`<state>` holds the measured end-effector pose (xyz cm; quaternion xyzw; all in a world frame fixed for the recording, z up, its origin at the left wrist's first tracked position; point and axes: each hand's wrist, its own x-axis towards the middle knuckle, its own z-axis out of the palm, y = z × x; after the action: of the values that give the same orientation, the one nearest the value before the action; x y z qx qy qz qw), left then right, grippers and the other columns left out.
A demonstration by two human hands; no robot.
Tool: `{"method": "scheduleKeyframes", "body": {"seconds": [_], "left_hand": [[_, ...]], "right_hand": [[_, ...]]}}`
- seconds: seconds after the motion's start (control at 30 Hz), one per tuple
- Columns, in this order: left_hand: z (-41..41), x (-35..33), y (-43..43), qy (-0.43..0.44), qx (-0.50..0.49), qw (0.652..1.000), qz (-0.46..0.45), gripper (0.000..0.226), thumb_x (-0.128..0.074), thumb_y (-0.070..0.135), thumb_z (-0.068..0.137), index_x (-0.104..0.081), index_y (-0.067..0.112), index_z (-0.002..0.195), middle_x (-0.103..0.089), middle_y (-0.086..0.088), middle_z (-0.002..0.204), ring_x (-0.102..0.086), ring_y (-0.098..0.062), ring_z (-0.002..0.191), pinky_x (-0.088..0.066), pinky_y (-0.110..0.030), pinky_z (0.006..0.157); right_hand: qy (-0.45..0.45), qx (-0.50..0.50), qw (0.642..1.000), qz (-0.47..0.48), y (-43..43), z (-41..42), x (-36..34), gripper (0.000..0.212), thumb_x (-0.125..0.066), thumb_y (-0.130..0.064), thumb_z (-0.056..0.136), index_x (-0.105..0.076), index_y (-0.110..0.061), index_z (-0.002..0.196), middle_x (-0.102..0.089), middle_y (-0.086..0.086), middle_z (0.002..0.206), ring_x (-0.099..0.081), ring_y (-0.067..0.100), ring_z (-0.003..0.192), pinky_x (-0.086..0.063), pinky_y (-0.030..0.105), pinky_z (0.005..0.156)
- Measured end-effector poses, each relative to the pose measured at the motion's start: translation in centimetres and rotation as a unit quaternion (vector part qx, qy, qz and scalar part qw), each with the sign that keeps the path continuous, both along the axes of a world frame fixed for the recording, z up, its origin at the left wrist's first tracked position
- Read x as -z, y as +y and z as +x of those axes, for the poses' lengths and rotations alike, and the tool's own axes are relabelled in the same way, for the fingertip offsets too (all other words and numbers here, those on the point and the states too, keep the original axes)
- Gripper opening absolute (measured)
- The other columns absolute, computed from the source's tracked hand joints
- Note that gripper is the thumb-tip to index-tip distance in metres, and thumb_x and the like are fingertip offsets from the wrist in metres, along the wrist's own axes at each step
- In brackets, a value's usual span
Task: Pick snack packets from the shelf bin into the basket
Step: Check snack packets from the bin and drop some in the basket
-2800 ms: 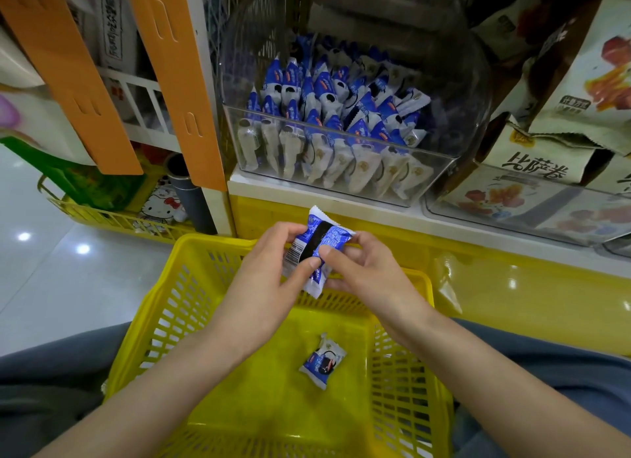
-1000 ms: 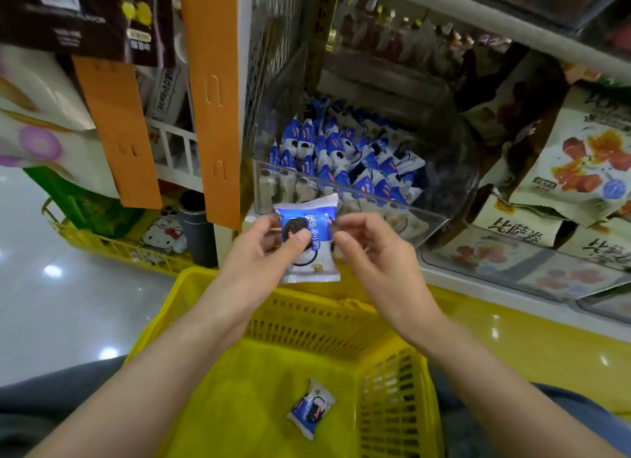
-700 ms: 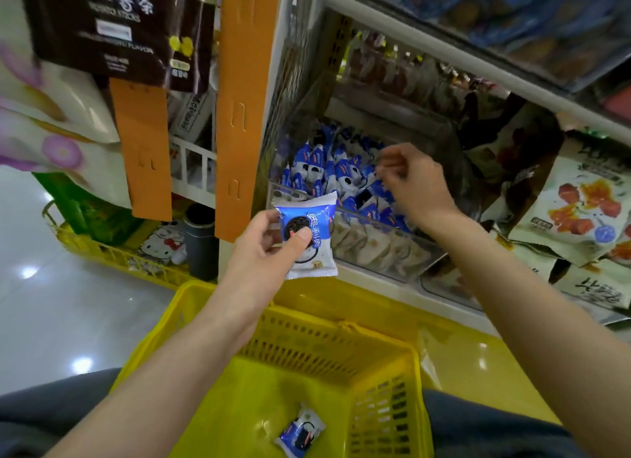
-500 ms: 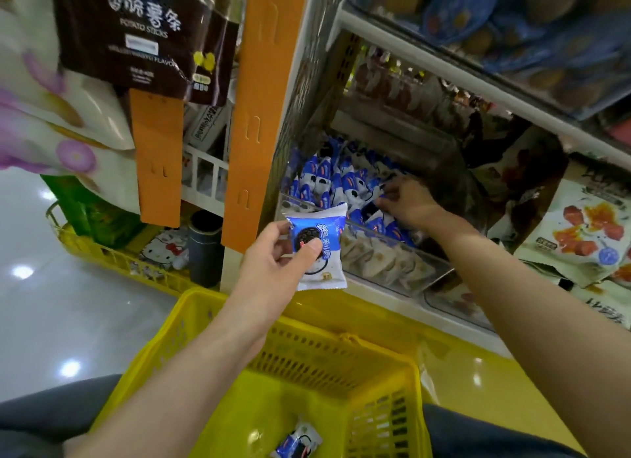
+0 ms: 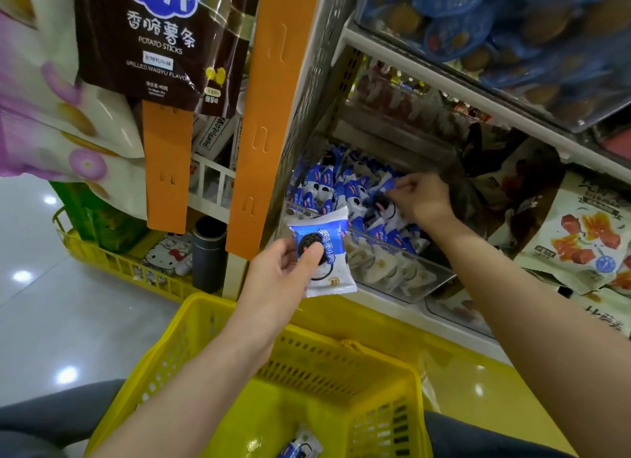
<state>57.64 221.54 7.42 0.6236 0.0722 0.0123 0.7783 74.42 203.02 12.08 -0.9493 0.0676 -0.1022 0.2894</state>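
The left hand (image 5: 283, 273) pinches a blue-and-white snack packet (image 5: 329, 256) (thumb across its cookie picture) above the yellow basket's (image 5: 307, 341) far rim. At two o'clock, the right hand (image 5: 423, 198) reaches into the clear shelf bin (image 5: 392, 275), pinching a second packet (image 5: 382, 204). A third packet (image 5: 300, 447) lies in the basket.

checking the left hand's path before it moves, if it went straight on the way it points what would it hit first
Probably the front wall of the clear plastic shelf bin, just beyond the blue-and-white cookie snack packet that the left hand holds. Depth is unclear in this one view.
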Motion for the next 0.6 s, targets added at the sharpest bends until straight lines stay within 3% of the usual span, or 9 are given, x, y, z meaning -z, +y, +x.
{"method": "scheduleKeyframes", "body": {"seconds": [0.07,0.17,0.27,0.37,0.5,0.6], "left_hand": [[0.0,-0.1,0.0,0.003,-0.011,1.000,0.003,0.013,-0.053,0.031,0.090,-0.060,0.024,0.098,-0.058,0.013,0.069,-0.055,0.009,0.055,-0.042,-0.007,0.049],[0.2,-0.1,0.2,0.008,-0.022,1.000,0.002,0.026,-0.051,0.033,0.091,-0.059,0.016,0.110,-0.052,0.012,0.069,-0.054,-0.001,0.067,-0.042,-0.012,0.057],[0.2,-0.1,0.4,0.025,-0.030,0.999,-0.017,0.025,-0.051,0.032,0.092,-0.055,0.010,0.104,-0.052,0.007,0.070,-0.054,-0.005,0.075,-0.041,-0.017,0.065],[0.0,-0.1,0.4,0.029,-0.029,0.998,-0.037,0.019,-0.051,0.032,0.092,-0.051,0.013,0.090,-0.054,0.009,0.067,-0.050,-0.005,0.069,-0.042,-0.022,0.071],[-0.3,-0.1,0.3,0.029,0.002,0.998,-0.056,0.026,-0.052,0.036,0.089,-0.061,0.013,0.097,-0.054,0.007,0.071,-0.050,-0.006,0.077,-0.043,-0.026,0.083],[-0.6,0.0,0.1,0.022,0.014,1.000,-0.017,0.035,-0.050,0.041,0.088,-0.060,0.013,0.107,-0.060,0.009,0.082,-0.056,-0.001,0.083,-0.047,-0.018,0.074]], "right_hand": [[-0.094,-0.004,0.995,0.022,0.1,-1.3,-1.4,0.026,-0.065,-0.020,0.084,-0.064,-0.010,0.108,-0.066,0.003,0.100,-0.057,0.008,0.084,-0.044,0.018,0.075],[-0.188,-0.022,0.978,0.083,0.8,-4.2,-3.7,0.014,-0.066,-0.023,0.083,-0.065,-0.017,0.096,-0.063,-0.009,0.080,-0.055,-0.005,0.067,-0.042,0.004,0.060],[-0.103,-0.079,0.972,0.196,1.7,-7.6,-3.8,0.010,-0.068,-0.025,0.082,-0.065,-0.021,0.091,-0.067,-0.007,0.077,-0.059,-0.005,0.060,-0.046,0.008,0.053],[-0.042,-0.106,0.977,0.178,2.5,-10.6,-1.6,0.012,-0.067,-0.024,0.083,-0.064,-0.020,0.094,-0.067,-0.002,0.079,-0.062,0.003,0.068,-0.048,0.011,0.055],[-0.042,-0.083,0.978,0.187,3.3,-12.2,0.0,0.024,-0.066,-0.025,0.084,-0.064,-0.013,0.105,-0.067,-0.001,0.088,-0.063,0.012,0.083,-0.050,0.019,0.068],[0.011,-0.094,0.969,0.228,4.1,-12.8,0.5,0.022,-0.067,-0.025,0.083,-0.064,-0.013,0.101,-0.064,-0.004,0.077,-0.057,0.005,0.067,-0.047,0.020,0.061]]}}
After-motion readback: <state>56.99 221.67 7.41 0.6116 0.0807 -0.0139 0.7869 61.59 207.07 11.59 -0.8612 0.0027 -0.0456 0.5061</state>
